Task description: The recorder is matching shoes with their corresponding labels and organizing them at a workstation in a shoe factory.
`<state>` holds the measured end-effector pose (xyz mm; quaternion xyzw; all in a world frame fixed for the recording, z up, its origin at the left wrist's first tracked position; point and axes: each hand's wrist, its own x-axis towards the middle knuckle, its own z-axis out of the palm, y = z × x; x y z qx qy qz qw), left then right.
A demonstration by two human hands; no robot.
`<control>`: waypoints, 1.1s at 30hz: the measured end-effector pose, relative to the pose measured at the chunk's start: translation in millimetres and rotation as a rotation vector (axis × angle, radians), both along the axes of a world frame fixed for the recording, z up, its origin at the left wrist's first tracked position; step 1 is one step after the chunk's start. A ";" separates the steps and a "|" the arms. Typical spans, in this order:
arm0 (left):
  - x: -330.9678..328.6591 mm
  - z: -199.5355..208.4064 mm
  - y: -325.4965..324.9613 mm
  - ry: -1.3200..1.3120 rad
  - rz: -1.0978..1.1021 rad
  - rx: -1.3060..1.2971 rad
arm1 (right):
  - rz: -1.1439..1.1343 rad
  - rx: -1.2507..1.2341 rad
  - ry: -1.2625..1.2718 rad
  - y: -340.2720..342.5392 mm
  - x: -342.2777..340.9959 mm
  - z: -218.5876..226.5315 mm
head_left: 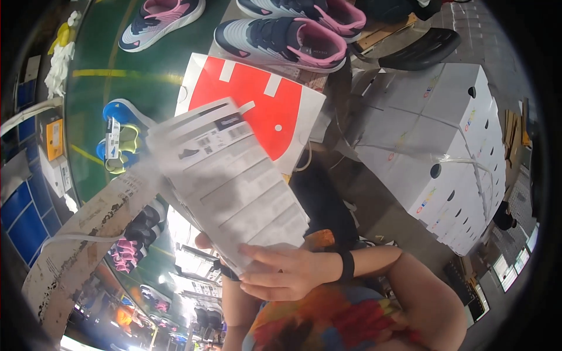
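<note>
A thick stack of white label sheets [246, 193], printed with a small shoe picture and barcodes, is tilted in front of me; its far left side is blurred. My right hand [287, 272] is closed on the near end, fingers laid across the edge. At the lower left edge of the stack, a bit of my left hand [203, 240] shows, closed against the sheets; its other fingers are hidden behind them. Beyond the stack lies a red and white shoe box [252, 96], partly covered by the sheets. Navy and pink sneakers [281, 44] stand at its far side.
White cartons [433, 158] bound with straps stand to the right. On the green surface [88, 93] at left are a blue and yellow shoe pair [123, 137] and a single sneaker [161, 23]. A worn pale beam [88, 251] crosses the lower left, near more shoes.
</note>
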<state>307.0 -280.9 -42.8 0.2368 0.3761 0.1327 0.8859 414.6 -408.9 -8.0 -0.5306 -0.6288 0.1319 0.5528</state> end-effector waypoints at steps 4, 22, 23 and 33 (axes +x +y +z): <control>14.6 -3.8 0.8 -0.091 0.075 -0.035 | 0.081 0.001 0.064 -2.5 3.3 4.1; 67.7 -33.8 14.5 0.024 0.258 -0.030 | -0.211 -0.339 -0.281 6.1 121.3 -38.2; 69.3 -27.0 16.0 0.238 0.110 0.214 | -0.224 -0.348 -0.242 9.8 132.1 -32.7; 73.6 13.6 51.7 0.378 -0.394 1.728 | -0.393 -0.106 -0.327 56.2 167.9 -3.4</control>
